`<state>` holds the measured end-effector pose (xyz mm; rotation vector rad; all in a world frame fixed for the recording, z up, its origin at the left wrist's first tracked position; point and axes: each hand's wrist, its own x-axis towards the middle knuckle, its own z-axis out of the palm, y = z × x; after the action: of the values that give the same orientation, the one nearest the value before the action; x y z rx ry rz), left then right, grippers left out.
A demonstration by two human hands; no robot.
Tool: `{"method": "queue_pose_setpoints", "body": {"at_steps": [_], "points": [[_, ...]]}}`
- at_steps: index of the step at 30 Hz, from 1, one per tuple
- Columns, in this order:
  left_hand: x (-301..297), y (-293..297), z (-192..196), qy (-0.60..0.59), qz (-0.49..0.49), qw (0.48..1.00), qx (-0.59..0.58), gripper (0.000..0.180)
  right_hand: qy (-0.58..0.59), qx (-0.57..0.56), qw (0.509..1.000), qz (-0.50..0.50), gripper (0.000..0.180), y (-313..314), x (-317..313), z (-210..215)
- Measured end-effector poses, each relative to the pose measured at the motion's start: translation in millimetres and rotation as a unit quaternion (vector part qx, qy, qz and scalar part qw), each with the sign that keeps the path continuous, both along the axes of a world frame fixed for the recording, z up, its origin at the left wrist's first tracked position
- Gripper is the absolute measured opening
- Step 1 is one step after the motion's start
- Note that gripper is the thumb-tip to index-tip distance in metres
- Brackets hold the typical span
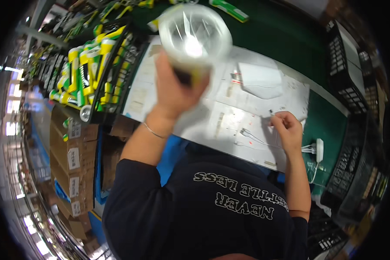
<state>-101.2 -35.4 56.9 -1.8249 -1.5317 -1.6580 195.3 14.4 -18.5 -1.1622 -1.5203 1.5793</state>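
Observation:
My left hand (175, 89) is wrapped round a flashlight (195, 37), raised above the white work board (195, 121). Its large clear round lens faces up, blurred by motion, and a bit of yellow body shows between the fingers. Over the board's right part, my right hand (288, 130) pinches a small cable plug (271, 112) between thumb and fingertips. Other white cables (258, 139) with bare plugs lie on the board just left of that hand. They run under the wrist toward a white charger block (319, 150) on the green surface.
At the left, a black crate (112, 65) holds several yellow and green flashlights (73, 71). Cardboard boxes (76, 160) stand below it. A white pouch (260, 80) lies on the board's far side. Black crates (349, 65) line the right, and a green flashlight (229, 9) lies at the back.

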Motion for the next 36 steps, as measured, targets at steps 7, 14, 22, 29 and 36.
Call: {"method": "queue_pose_setpoints", "body": {"at_steps": [7, 14, 22, 29, 36], "points": [[-251, -33, 51, -0.015, 0.397, 0.881, -0.256, 0.061, 0.010, 0.021, 1.000, -0.016, 0.026, 7, 0, -1], [-378, -108, 64, -0.092, 0.593, 0.730, -0.328, 0.101, 0.016, 0.013, 1.000, -0.012, 0.025, 10, -1, -13], [-286, -90, 54, 0.067, 0.604, 0.579, -0.543, 0.076, -0.002, -0.008, 0.999, -0.039, 0.022, 9, -4, -9], [-373, -88, 44, 0.247, 0.524, 0.625, -0.523, 0.072, -0.039, 0.045, 0.998, -0.025, 0.021, 10, -32, 10], [-452, -58, 51, 0.232, 0.545, 0.559, -0.581, 0.070, -0.082, 0.089, 0.992, -0.033, 0.019, 17, -57, 25]]}}
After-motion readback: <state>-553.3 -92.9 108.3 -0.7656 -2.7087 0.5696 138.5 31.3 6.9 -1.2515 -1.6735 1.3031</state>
